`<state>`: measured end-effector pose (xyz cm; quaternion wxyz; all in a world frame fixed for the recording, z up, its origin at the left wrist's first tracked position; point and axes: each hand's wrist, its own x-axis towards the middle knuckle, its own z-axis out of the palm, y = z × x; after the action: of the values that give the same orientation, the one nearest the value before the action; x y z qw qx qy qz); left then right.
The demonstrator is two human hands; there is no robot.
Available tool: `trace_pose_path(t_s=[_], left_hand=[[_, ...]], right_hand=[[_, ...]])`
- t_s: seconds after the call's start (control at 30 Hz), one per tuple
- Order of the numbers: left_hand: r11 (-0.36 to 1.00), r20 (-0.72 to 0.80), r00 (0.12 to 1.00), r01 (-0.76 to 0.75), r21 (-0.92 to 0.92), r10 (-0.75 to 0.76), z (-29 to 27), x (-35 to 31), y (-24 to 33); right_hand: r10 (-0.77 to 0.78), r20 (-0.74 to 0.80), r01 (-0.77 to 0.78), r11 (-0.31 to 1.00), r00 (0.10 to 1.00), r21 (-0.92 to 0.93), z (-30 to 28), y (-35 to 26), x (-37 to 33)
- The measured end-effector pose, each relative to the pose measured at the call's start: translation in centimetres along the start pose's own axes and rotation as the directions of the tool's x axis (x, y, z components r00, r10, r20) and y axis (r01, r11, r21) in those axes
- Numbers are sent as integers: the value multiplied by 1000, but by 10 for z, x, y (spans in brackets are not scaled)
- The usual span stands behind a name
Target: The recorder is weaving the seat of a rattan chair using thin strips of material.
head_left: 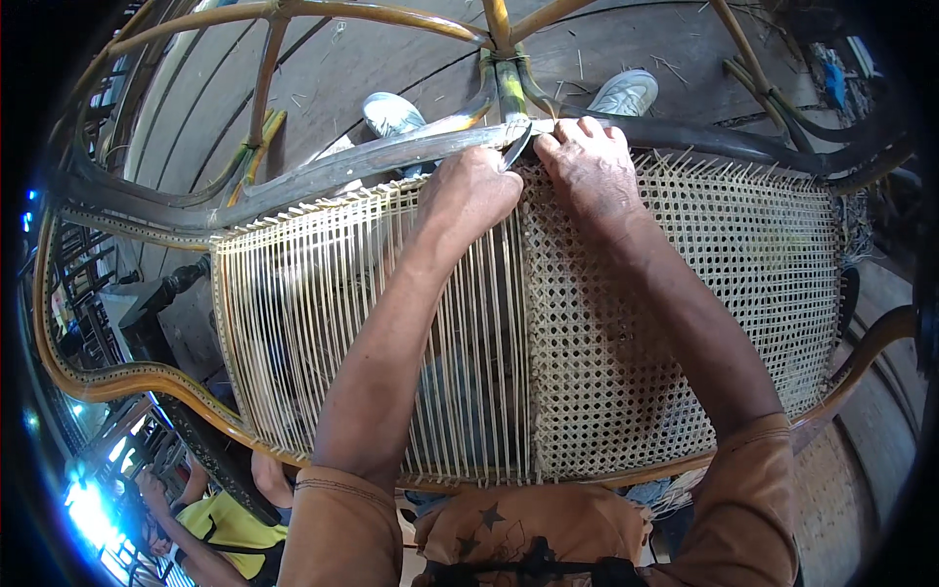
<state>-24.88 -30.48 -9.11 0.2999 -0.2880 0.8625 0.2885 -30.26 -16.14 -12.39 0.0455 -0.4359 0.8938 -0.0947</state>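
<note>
A curved settee frame lies before me, its seat strung with cane. Dense open-hole cane weave [763, 264] fills the right half, while parallel cane strands [293, 293] span the left half. At the far rail [391, 152], my left hand [471, 191] is closed around a tool with a curved, dark metal blade [518, 145]; its handle is hidden. Just right of the blade, my right hand [592, 171] rests by the rail, its fingers bent and closed on something I cannot make out. A pale strip [544, 126] shows by those fingertips.
Beyond the rail, curved poles [391, 14] rise from the frame. Two white shoes [626, 95] show on the plank floor [333, 73], among cane scraps. A person in a yellow top [230, 523] is at lower left, near a dark post [210, 450].
</note>
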Motion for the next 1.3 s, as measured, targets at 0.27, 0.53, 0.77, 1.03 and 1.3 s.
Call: trace_pose_path(t_s=[0.27,0.53,0.77,1.03,1.3], left_hand=[[994,-12,994,-108,-31,108,2,1,-10],[996,-33,995,-94,-3,94,2,-5,-4],[995,5,999,-33,-97,34,7,-18,-6],[944,-38,998,32,-329,-47,14,-16,-15],[970,-60,998,-8,-244,-7,13,-18,-14]], right_hand=[[42,63,-46,998,997,53,6,4,4],[40,-174,-17,991,984,132,13,10,3],[54,-167,-27,986,985,163,16,11,1],[363,-242,-174,807,900,564,-22,2,-16],[-24,105,-19,918,994,396,32,0,5]])
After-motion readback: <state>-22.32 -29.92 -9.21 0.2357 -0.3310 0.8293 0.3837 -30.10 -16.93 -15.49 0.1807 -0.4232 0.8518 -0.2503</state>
